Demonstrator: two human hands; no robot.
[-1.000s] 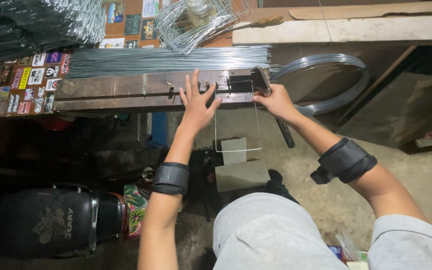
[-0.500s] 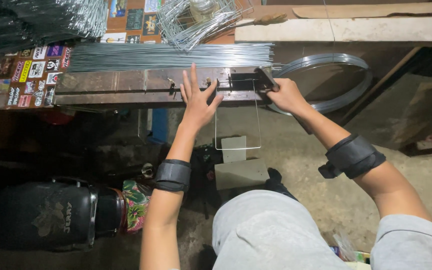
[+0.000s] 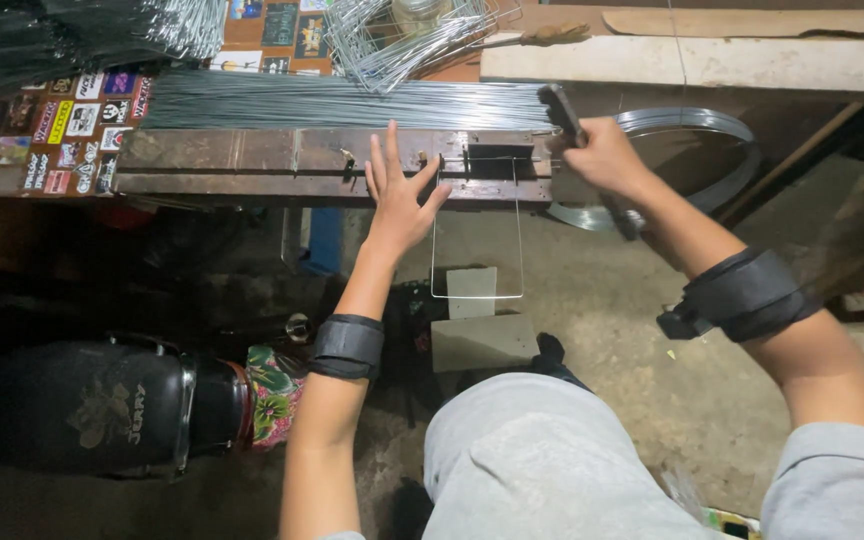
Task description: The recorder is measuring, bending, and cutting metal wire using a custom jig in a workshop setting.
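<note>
Bending step judged underway: left hand spread flat, pinning wire frame on jig; right hand at 2 o'clock clenched lever handle. Next called for steady swing.

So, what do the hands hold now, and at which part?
The right hand grips the dark lever handle around its middle. The left hand holds nothing; it presses flat on the metal jig.
</note>
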